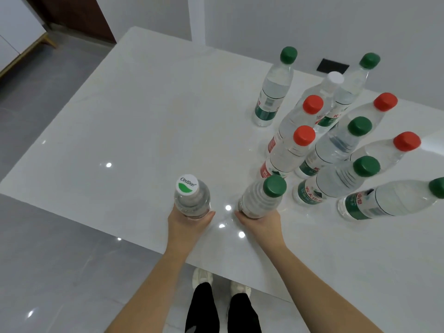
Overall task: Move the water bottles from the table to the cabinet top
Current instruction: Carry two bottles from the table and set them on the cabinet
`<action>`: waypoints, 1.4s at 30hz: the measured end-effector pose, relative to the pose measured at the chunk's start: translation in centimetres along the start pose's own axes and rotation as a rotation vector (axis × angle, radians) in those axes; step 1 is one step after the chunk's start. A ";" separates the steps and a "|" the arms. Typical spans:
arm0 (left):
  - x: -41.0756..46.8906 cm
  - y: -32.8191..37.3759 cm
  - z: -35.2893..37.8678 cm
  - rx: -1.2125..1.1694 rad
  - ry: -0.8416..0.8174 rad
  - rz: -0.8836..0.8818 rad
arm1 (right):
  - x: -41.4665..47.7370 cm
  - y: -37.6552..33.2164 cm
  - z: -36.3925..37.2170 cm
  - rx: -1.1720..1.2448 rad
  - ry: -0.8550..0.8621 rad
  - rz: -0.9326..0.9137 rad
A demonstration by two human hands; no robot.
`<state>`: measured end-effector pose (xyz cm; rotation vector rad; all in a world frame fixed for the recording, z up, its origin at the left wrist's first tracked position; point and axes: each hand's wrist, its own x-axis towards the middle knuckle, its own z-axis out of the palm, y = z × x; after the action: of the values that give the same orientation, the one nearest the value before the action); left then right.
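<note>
Left hand (pixel 189 228) is curled round the base of a clear plastic bottle with a white leaf-logo cap (pixel 191 200), and right hand (pixel 260 224) grips a ribbed clear bottle with a green cap (pixel 262 200). Both are near the glossy white table (pixel 144 116)'s 6 o'clock edge. The other red-, green- and white-capped bottles (pixel 336 145) stand clustered at 2 o'clock.

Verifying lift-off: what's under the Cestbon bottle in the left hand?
The left hand grips the Cestbon bottle low down, over the white table. The base is covered by the bottle's body and the hand, so table contact can't be seen.
</note>
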<state>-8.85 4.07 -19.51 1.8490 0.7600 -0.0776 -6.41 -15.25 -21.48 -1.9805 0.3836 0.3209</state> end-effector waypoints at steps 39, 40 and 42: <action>-19.0 14.8 -20.0 -0.625 0.476 0.427 | -17.2 -28.6 -5.4 0.391 -0.473 -0.647; -18.9 14.5 -20.8 -0.615 0.478 0.430 | -17.5 -29.0 -4.7 0.393 -0.478 -0.652; -18.6 14.2 -22.8 -0.600 0.486 0.438 | -18.3 -29.8 -3.3 0.397 -0.491 -0.659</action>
<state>-22.76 12.10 8.94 1.4135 0.5924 0.8209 -10.85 -3.92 11.39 -1.4685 -0.4822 0.2650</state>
